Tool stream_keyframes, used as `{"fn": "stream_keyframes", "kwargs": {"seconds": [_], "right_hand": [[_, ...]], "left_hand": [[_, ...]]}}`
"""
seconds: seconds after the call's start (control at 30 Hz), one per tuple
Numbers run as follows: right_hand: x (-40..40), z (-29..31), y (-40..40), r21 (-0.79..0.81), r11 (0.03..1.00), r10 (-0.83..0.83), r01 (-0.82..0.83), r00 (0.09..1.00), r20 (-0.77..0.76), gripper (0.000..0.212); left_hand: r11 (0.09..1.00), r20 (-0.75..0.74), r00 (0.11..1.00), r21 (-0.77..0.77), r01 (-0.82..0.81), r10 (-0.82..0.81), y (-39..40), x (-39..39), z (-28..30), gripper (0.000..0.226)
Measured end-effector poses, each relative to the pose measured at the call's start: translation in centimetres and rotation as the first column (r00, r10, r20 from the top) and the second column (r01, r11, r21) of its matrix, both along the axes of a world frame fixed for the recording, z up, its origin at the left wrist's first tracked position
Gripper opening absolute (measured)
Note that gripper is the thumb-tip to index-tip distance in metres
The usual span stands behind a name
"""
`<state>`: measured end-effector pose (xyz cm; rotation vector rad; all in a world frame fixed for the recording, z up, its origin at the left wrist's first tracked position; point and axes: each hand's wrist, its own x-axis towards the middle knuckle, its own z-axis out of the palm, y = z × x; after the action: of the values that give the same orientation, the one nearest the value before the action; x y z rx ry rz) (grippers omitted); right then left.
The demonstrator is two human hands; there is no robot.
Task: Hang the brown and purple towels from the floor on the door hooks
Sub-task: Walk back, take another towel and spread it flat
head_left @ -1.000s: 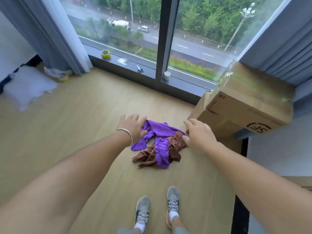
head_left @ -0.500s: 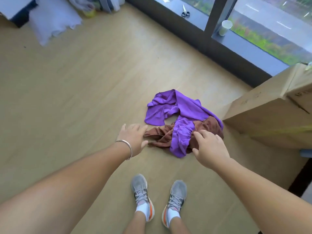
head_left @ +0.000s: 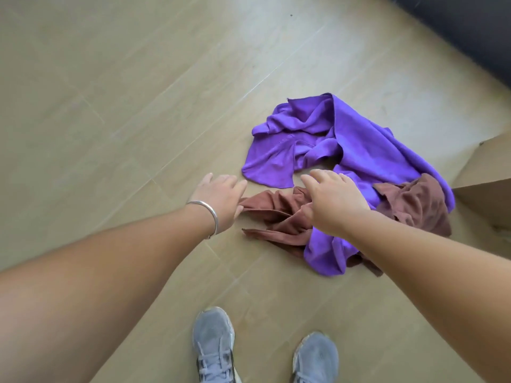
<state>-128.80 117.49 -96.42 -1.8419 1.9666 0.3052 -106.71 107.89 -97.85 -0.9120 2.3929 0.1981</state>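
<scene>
Two grey shoes (head_left: 214,344) at the bottom edge, laced, toes pointing toward the towels; the right one (head_left: 315,357) is partly cut off by the frame. No logo or writing can be made out on either.

Two bare forearms reach out over the wooden floor (head_left: 110,92). One thin silver bracelet (head_left: 206,214) sits on the left wrist.

Left hand (head_left: 218,196): fingers straight and loosely spread, fingertips at the left corner of the brown towel (head_left: 279,214); it seems to touch the edge but grips nothing that can be seen. Right hand (head_left: 331,201): palm down, fingers relaxed and slightly bent, over the middle of the pile where brown and purple cross. Whether it presses on the cloth or hovers just above, cannot tell. The hands are apart, a stretch of brown cloth between them.

Two towels, both crumpled on the floor and tangled. The brown one lies underneath, showing left of and right of the right hand. The purple towel (head_left: 359,145) drapes across it, one fold trailing toward the shoes, the larger part spread farther off.

One cardboard box (head_left: 486,189) stands at the right edge, just beside the towels; only a corner shows, contents hidden, no label readable.

Farthest, upper right: a dark band (head_left: 470,31) along the floor's edge.
</scene>
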Motion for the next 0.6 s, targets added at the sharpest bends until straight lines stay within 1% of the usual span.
{"fn": "stream_keyframes", "kwargs": {"seconds": [0.1, 0.13, 0.23, 0.4, 0.47, 0.53, 0.6], "right_hand": [[1.0, -5.4, -2.0, -0.027, 0.999, 0.044, -0.043, 0.999, 0.007, 0.034], [1.1, -7.1, -2.6, -0.026, 0.999, 0.049, -0.048, 0.999, 0.012, 0.033], [1.4, -11.4, -4.6, -0.024, 0.997, 0.08, -0.08, 0.997, 0.012, 0.041], [0.9, -16.5, -7.7, -0.025, 0.995, 0.101, -0.101, 0.994, 0.029, 0.051], [0.5, -17.8, -8.6, -0.023, 0.985, 0.172, -0.172, 0.985, -0.004, 0.052], [0.2, -18.7, -9.2, -0.021, 0.971, 0.236, -0.238, 0.969, -0.071, 0.052], [-0.1, -19.0, -9.7, -0.061, 0.957, 0.271, -0.283, 0.95, -0.156, 0.045]], "left_hand": [[1.0, -0.025, 0.999, -0.021, 0.022, -0.022, -2.0, -0.2, -5.2, 0.054], [0.999, -0.025, 0.999, -0.029, 0.041, -0.041, -2.7, -0.4, -6.8, 0.053], [0.995, -0.037, 0.995, -0.044, 0.088, -0.09, -4.4, -0.8, -11.0, 0.052], [0.987, -0.127, 0.979, -0.027, 0.156, -0.158, -6.8, -2.2, -16.4, 0.06], [0.984, -0.162, 0.971, -0.029, 0.175, -0.177, -7.6, -2.8, -17.9, 0.064], [0.98, -0.206, 0.959, -0.087, 0.181, -0.195, -8.3, -3.3, -19.0, 0.064], [0.972, -0.234, 0.952, -0.171, 0.16, -0.198, -8.8, -4.1, -19.5, 0.053]]}}
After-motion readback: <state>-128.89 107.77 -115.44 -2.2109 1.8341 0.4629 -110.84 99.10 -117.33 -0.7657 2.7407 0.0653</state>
